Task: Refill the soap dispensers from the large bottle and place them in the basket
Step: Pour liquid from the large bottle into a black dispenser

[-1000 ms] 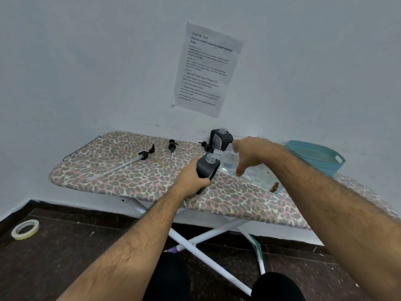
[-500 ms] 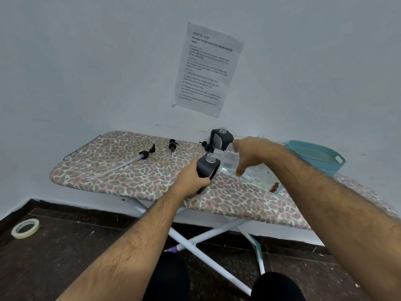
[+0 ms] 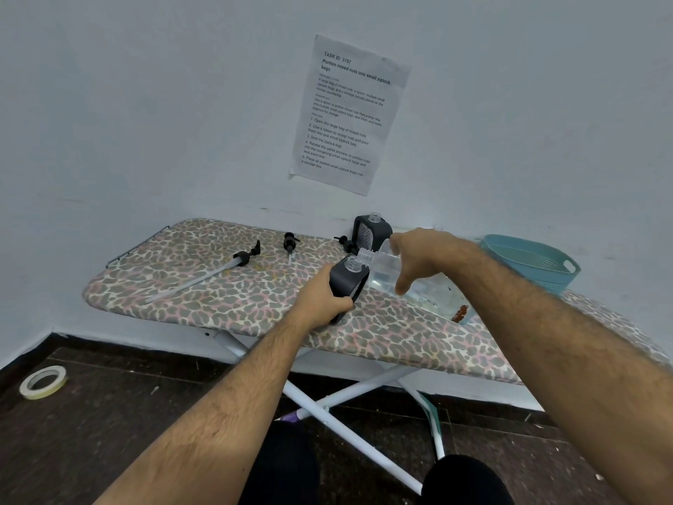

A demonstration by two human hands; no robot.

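Note:
My left hand [image 3: 320, 304] grips a black soap dispenser [image 3: 347, 282] with an uncapped clear neck, held on the leopard-print ironing board [image 3: 236, 289]. My right hand [image 3: 418, 256] holds the large clear bottle [image 3: 411, 286] tipped on its side, its threaded mouth just over the dispenser's opening. A second black dispenser [image 3: 371, 233], also uncapped, stands behind near the wall. The teal basket [image 3: 531, 262] sits at the board's far right.
Three black pump heads lie on the board: a long-tubed pump [image 3: 225, 266], a short pump [image 3: 290, 244] and another pump [image 3: 344, 243] beside the rear dispenser. A paper sheet [image 3: 349, 114] hangs on the wall. A tape roll [image 3: 43, 382] lies on the dark floor.

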